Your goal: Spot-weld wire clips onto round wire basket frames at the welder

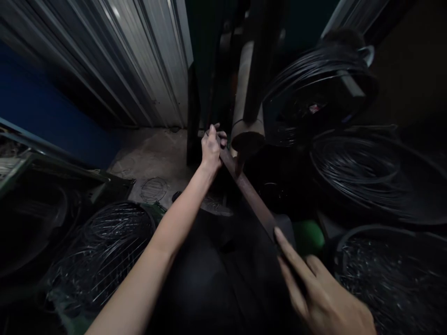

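Observation:
A long, flat, reddish-brown metal bar, much like a file (256,200), slants from upper left to lower right in front of me. My right hand (323,295) is closed round its near end, with the index finger stretched along it. At the far end, my left hand (212,148) has its fingers curled over the bar; what the fingertips touch is partly hidden. Just above the bar stands a thick round metal cylinder (248,128) with a dark end face. A narrow pin (239,165) below the cylinder meets or overlaps the bar; contact is unclear in the dark.
Wire coils lie at the right, on a reel (314,74) and in a wide tub (359,163). A bin of small metal pieces (391,274) stands at lower right. Bundled wire parts (115,242) fill a container at left. Corrugated sheet (150,60) forms the wall behind.

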